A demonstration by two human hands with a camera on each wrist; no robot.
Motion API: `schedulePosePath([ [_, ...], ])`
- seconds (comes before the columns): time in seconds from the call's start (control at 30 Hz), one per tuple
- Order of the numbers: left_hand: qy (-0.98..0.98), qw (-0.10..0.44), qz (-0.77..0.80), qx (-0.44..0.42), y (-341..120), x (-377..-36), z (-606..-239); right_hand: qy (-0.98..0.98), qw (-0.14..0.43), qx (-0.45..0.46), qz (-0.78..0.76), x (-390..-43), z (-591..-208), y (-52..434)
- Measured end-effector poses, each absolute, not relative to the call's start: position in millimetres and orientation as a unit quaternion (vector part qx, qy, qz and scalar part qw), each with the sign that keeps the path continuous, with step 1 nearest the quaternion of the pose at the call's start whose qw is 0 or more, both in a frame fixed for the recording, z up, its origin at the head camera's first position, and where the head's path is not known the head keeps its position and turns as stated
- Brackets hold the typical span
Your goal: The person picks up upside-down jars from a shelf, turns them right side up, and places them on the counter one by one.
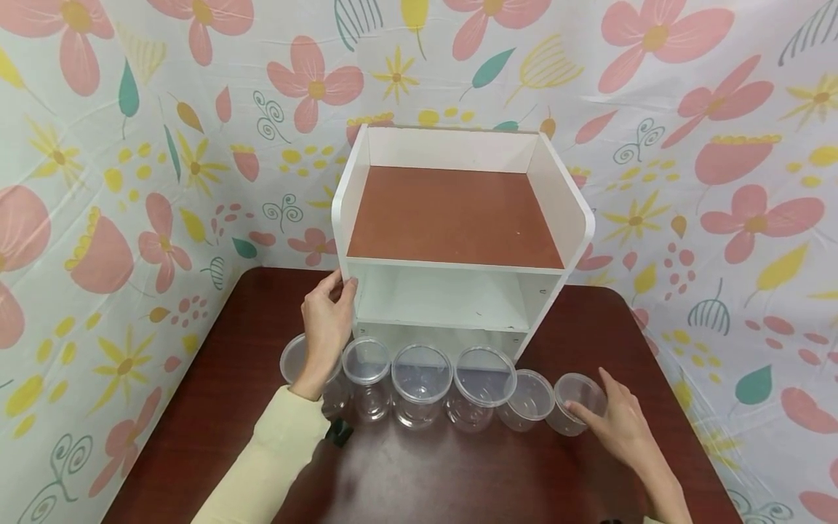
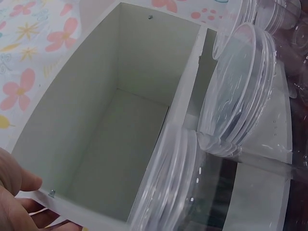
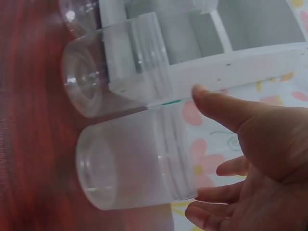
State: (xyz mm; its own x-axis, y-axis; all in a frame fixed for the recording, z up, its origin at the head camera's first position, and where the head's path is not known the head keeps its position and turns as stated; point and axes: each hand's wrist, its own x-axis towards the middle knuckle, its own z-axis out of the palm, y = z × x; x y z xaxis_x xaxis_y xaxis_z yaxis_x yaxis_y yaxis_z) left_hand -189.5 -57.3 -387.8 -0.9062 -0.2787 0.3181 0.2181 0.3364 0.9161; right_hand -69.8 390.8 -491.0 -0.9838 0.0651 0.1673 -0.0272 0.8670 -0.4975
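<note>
My left hand [image 1: 327, 320] pinches the left side panel of a small white shelf unit [image 1: 458, 295], thumb on the front edge and fingers round the outside. The left wrist view also shows this thumb and the fingers on the panel's edge. Several clear plastic jars [image 1: 422, 375] with lids stand upright in a row before the unit. At the row's right end is a cloudier plastic jar [image 1: 579, 400]. Beside it is my right hand [image 1: 618, 418], thumb and fingers spread around its top. In the right wrist view the fingertips are close to that jar's lid; firm contact cannot be made out.
The unit has a brown top board [image 1: 452, 215] with raised white sides and compartments below. It stands on a dark red-brown table [image 1: 425, 480]. Flower-printed sheeting [image 1: 157, 182] hangs behind and at both sides. The leftmost jar [image 1: 293, 358] is partly hidden by the left forearm.
</note>
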Motion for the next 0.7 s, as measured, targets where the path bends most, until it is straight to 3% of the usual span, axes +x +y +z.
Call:
schedulePosePath([
  [0.27,-0.792,0.185,-0.581,0.005,-56,-186,-385,-0.959,0.07,-0.001,0.275,-79,-470,393],
  [0.7,-0.834,0.198,-0.51,-0.079,-73,-173,-358,-0.95,0.094,0.047,0.295,-98,-427,401],
])
